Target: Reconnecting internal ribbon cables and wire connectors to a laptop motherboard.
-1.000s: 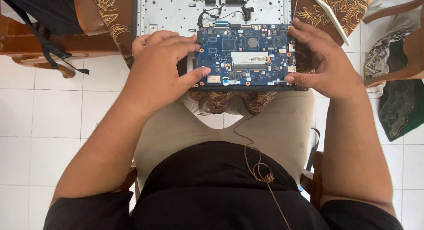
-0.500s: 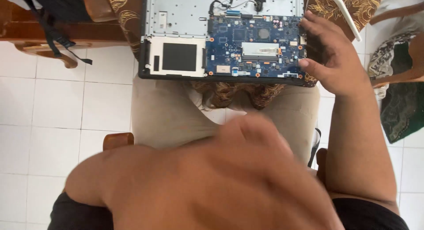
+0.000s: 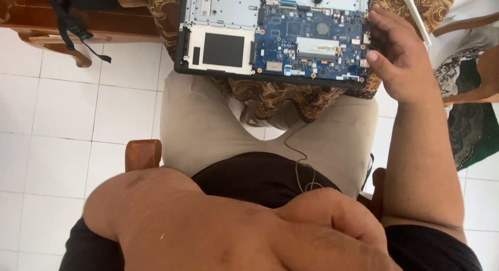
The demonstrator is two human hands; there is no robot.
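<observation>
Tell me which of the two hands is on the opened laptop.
The right hand: its fingers rest at the laptop's right edge, beside the blue board. The left hand is pulled back, close under the camera.

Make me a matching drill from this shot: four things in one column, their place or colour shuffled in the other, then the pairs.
Things:
1. circuit board
2. right hand
3. left hand
4. floor tiles

Descriptions:
A. white
B. close to the camera, bottom of view
C. blue, seated in the opened laptop
D. at the laptop's right edge

Pairs: 1-C, 2-D, 3-B, 4-A
</observation>
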